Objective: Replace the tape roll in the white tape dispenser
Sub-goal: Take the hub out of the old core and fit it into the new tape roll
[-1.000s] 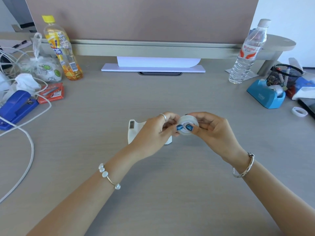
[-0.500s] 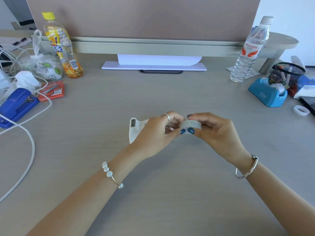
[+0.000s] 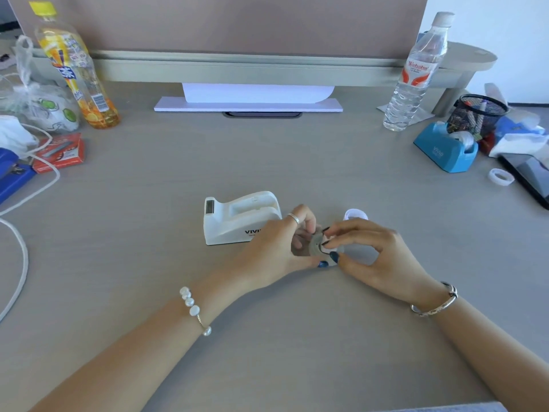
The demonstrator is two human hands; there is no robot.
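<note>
The white tape dispenser point(image 3: 237, 220) stands mid-desk with its roll cradle empty and its cutter end to the left. Just right of it, both hands pinch a small clear tape roll point(image 3: 315, 244) a little above the desk. My left hand point(image 3: 276, 251) grips the roll from the left and partly covers the dispenser's right end. From the right, my right hand point(image 3: 371, 257) has its fingertips on the roll. A small white ring point(image 3: 355, 215) lies on the desk behind my right hand, partly hidden.
At the right sit a blue tape dispenser point(image 3: 445, 150), a loose tape ring point(image 3: 500, 176), a mesh pen cup point(image 3: 476, 114) and a water bottle point(image 3: 413, 75). A juice bottle point(image 3: 75, 69), red box point(image 3: 58, 153), blue stapler point(image 3: 12, 176) and white cable point(image 3: 20, 263) occupy the left.
Both hands with the roll have come down and to the right, off the white dispenser, which now shows its empty cradle. The roll has been turned between the fingers.
</note>
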